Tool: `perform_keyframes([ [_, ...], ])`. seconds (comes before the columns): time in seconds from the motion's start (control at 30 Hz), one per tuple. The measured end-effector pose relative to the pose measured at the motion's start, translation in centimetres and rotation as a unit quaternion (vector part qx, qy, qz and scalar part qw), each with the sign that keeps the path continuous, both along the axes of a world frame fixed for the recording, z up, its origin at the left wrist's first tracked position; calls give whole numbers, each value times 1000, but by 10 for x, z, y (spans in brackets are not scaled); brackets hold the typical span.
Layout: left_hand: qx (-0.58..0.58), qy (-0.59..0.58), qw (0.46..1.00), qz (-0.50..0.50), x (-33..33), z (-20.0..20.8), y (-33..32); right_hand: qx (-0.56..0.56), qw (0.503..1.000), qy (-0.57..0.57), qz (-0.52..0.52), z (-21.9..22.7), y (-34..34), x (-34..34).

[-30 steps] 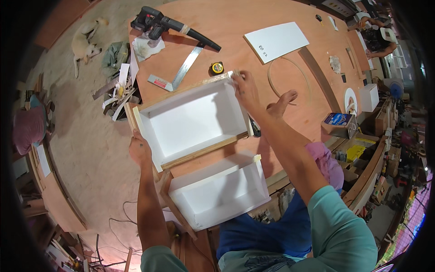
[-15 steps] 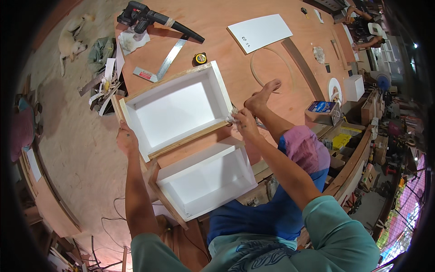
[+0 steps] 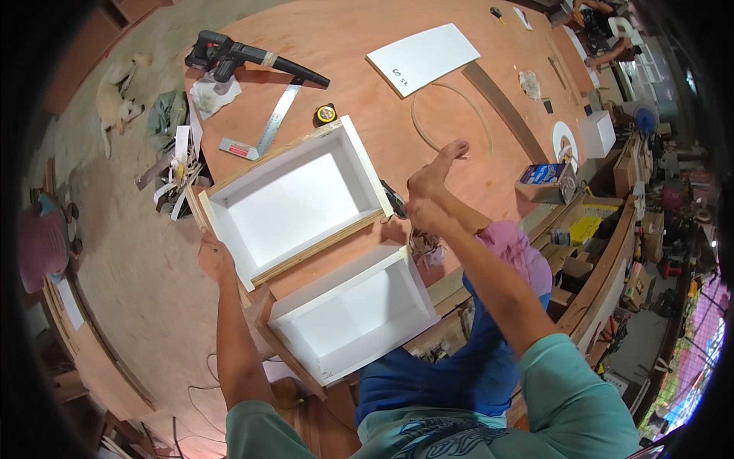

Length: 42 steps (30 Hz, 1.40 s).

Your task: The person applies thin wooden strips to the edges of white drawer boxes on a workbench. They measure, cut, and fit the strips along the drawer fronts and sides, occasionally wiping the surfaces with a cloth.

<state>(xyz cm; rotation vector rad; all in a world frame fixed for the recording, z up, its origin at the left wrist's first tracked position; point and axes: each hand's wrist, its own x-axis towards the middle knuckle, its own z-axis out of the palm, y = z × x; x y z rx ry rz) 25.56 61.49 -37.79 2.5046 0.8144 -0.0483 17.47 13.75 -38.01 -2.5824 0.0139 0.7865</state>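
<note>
A white-lined wooden drawer box (image 3: 294, 191) lies tilted on the wooden work surface, its open side up. My left hand (image 3: 216, 256) is closed around its left end board. Beyond the box's right end, beside my bare foot (image 3: 432, 177), my right hand (image 3: 428, 217) is curled closed. Whatever it holds is hidden. A dark hand tool (image 3: 394, 200) lies between that hand and the drawer box, and a crumpled pale thing (image 3: 428, 251) shows just below the hand. Nearer to me, a second white drawer box (image 3: 355, 314) with a brown wooden front sits by my lap.
A cordless blower (image 3: 252, 57), a metal try square (image 3: 277, 122) and a tape measure (image 3: 325, 115) lie beyond the box. Farther right are a white panel (image 3: 423, 60), a wooden strip (image 3: 505, 113) and a tin (image 3: 546, 183). A dog (image 3: 115, 103) lies on the floor at left.
My right hand has moved off the drawer box's near right corner, toward my foot. The white rag in it no longer shows. My left hand keeps its hold on the end board.
</note>
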Motion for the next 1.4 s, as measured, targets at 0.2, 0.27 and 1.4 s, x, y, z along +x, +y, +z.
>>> perform_keyframes([
  [0.2, 6, -19, 1000, 8, 0, -7, 7, -129, 990, 62, 13, 47, -36, 116],
  [0.27, 24, -27, 999, 2, -2, -6, 10, -33, 982, 168, -84, 70, -29, 120],
  [1.4, 57, -43, 997, -21, -1, 6, -17, 2, 955, -119, -272, 10, 83, 24],
])
